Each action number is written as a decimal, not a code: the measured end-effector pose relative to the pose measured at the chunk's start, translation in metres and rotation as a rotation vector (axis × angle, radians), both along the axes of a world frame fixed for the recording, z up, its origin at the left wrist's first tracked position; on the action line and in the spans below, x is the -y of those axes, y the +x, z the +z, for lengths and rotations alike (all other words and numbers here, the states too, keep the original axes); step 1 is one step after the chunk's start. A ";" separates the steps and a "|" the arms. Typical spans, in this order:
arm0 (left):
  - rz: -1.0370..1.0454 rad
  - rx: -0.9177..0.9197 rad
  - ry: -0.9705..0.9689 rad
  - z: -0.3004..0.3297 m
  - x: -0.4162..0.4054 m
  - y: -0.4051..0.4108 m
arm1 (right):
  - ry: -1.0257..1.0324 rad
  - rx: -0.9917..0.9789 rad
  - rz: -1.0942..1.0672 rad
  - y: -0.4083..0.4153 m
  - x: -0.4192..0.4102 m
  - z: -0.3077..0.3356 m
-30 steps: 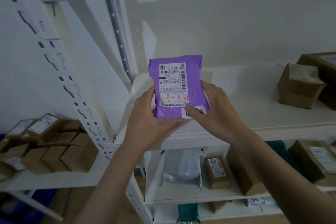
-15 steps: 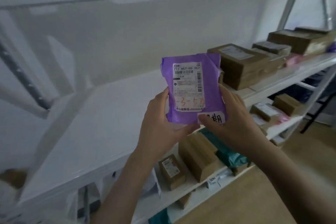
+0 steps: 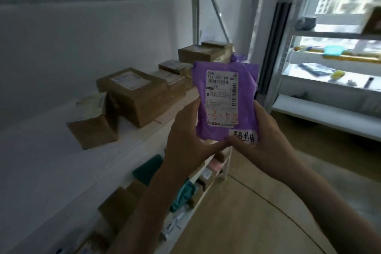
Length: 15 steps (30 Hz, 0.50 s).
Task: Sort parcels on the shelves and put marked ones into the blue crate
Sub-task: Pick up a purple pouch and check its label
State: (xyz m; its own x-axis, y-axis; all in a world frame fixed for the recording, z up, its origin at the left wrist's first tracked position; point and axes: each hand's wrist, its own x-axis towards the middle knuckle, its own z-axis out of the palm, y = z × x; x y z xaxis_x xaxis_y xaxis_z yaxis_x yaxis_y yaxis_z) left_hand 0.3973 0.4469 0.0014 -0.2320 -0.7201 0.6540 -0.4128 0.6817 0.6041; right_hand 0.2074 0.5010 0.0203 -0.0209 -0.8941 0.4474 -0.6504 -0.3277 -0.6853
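— Since a moment ago the view has swung right along the shelf [image 3: 144,140]; the purple parcel [image 3: 225,101] stays upright in front of the chest, off the shelf. Both hands?

— Yes. Left hand [image 3: 186,142] curls round its lower left edge, thumb across the bottom; right hand [image 3: 266,140] grips the lower right corner, thumb beside a small white sticker [image 3: 244,136] with handwritten characters.

— Any writing?

— White shipping label [image 3: 222,97]: "712 H07-00 007", barcodes, red handwritten "-3-57". Brown boxes [image 3: 140,95] with blurred labels sit behind on the shelf.
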 end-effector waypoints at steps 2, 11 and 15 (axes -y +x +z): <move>-0.049 0.016 0.017 -0.010 0.026 -0.039 | 0.038 -0.007 -0.068 -0.038 0.015 -0.008; -0.280 0.064 0.186 -0.051 0.141 -0.199 | 0.086 0.062 -0.258 -0.174 0.095 -0.045; -0.350 0.049 0.239 -0.065 0.208 -0.266 | 0.107 0.017 -0.325 -0.236 0.153 -0.059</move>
State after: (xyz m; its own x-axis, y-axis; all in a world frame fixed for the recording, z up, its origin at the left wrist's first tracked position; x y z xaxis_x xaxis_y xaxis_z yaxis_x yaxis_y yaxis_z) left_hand 0.1308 0.2388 -0.0632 -0.5163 -0.7222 0.4603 -0.2133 0.6289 0.7477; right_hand -0.0282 0.3476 -0.0390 -0.3191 -0.8815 0.3481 -0.6971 -0.0305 -0.7163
